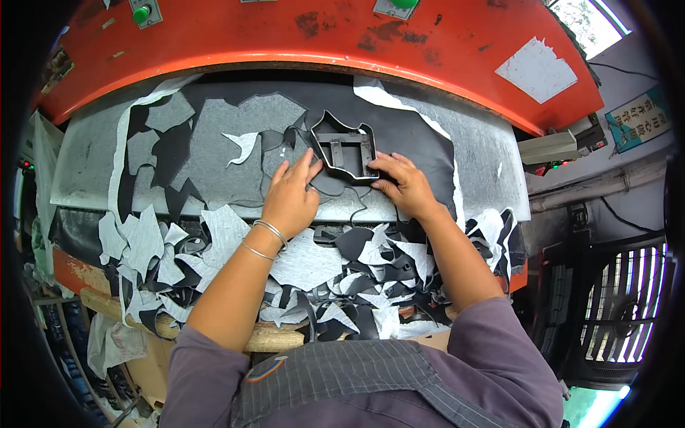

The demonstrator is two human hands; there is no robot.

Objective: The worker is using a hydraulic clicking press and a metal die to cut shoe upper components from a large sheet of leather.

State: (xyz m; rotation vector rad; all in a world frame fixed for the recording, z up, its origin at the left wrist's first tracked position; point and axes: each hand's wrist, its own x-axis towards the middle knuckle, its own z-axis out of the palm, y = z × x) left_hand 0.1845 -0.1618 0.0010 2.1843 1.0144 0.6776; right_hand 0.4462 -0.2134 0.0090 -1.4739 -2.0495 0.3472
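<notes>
Near edge: one dark grey, pale-striped apron (342,378), worn over a purple-grey short-sleeved top (492,349). Beyond it, one worn wooden bar (275,341), partly covered by scraps.

Next: one heap of angular offcuts (307,262), black on some faces and white on others, spread from left to right along the near side of the work surface.

Left hand (291,196): palm down, fingers extended and loosely spread, grasping nothing; fingertips at the left wall of the die, whether touching cannot be told. Two thin silver-coloured bangles (271,227) at the wrist.

Right hand (405,184): holds the near right corner of the die between thumb and fingers.

Die: one dark metal open frame (349,143), angular outline, thin walls, crossbars inside; lies right of centre on the sheet, between the hands.

Sheet: one black, smooth, flexible material (414,135) with torn white side margins, laid over a grey flat board (492,171). Large irregular openings at left show grey. One white curved, pointed scrap (244,148) lies left of the die.

Far side: one orange-red machine beam (442,50), scuffed black, spanning the width; green round button (141,14) at left, torn white paper (537,70) at right.
</notes>
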